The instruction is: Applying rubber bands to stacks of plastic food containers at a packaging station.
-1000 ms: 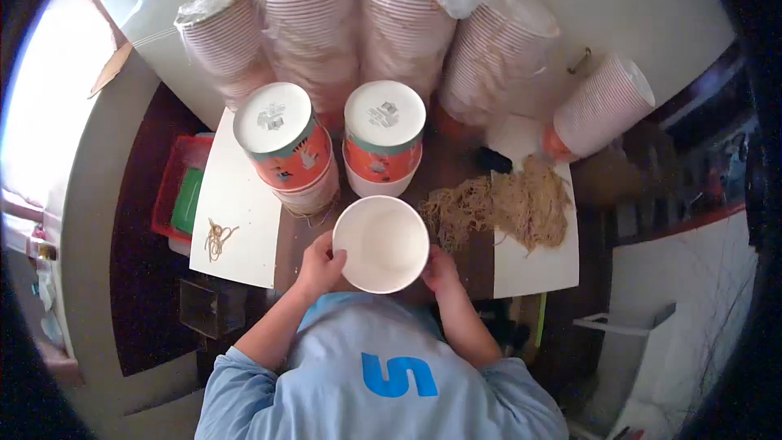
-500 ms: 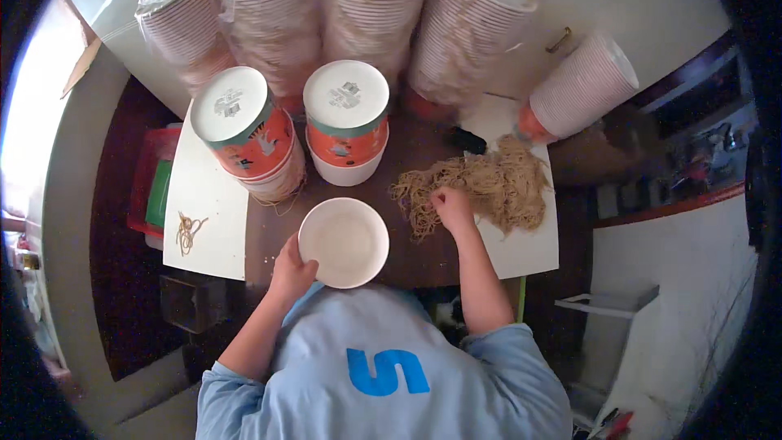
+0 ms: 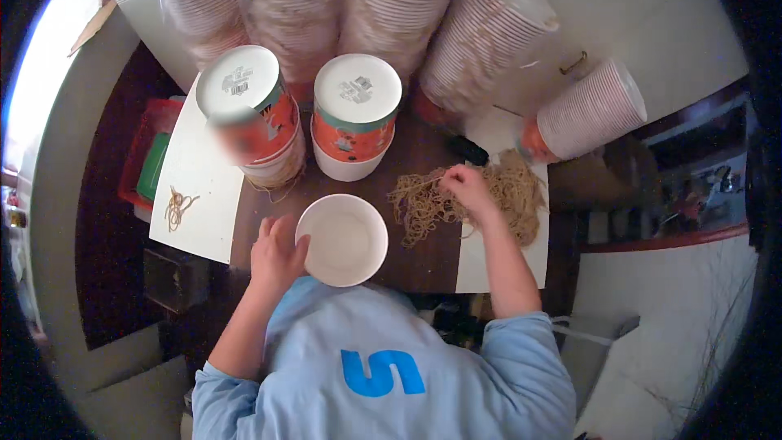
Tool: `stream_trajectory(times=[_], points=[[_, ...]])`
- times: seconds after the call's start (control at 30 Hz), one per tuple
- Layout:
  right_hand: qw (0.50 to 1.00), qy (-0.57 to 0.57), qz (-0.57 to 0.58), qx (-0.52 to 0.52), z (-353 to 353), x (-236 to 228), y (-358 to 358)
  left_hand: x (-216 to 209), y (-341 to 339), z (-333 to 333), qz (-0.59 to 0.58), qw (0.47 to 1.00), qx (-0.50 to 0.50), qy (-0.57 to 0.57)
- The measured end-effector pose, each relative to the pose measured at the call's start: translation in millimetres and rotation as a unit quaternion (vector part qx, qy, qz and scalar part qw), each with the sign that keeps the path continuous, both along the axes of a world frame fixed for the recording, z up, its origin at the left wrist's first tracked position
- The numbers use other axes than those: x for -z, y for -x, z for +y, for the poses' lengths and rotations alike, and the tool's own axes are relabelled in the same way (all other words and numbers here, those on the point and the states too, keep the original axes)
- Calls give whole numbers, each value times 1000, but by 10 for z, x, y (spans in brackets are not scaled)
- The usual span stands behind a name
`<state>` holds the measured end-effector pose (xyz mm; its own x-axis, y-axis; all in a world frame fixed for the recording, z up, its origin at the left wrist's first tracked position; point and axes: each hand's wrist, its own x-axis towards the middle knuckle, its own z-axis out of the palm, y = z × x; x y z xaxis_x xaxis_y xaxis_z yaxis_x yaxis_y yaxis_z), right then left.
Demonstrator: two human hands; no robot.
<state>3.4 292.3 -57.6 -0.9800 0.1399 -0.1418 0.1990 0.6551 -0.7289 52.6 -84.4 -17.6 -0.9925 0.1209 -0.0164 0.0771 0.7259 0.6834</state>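
Observation:
A white paper tub (image 3: 342, 240), its mouth facing up, stands at the table's front edge by my body. My left hand (image 3: 277, 253) is beside its left side, fingers apart, the thumb close to or touching the rim; it is not gripping it. To the right, my right hand (image 3: 468, 191) pinches thin tan strands at the top of a tangled tan heap (image 3: 517, 200) of string-like loops. From the frames I cannot tell whether they are twine or rubber bands.
Behind stand two short stacks of orange printed tubs turned upside down, a left stack (image 3: 277, 126) with tan strands around it and a middle stack (image 3: 356, 143). Tall plastic-wrapped tub stacks (image 3: 293, 24) line the back. A black object (image 3: 467, 150) lies beyond the heap; loose strands (image 3: 179, 208) lie left.
My left hand has loosened from the tub's rim, its fingers now spread. My right hand has shifted slightly up and right over the strands. The whole view has turned a little.

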Motion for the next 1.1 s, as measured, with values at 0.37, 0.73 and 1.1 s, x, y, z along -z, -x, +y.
stream_trajectory(times=[0.37, 0.73, 1.1], points=[[902, 380, -143, -148, -516, -1549, -225, -478, 577, 874, -89, 919, 244, -297], [870, 447, -155, -139, -531, -1297, -382, -154, 353, 503, -435, 747, 302, -403], [933, 131, 89, -324, -1287, -1079, -545, -461, 379, 536, -490, 767, 277, -310]])
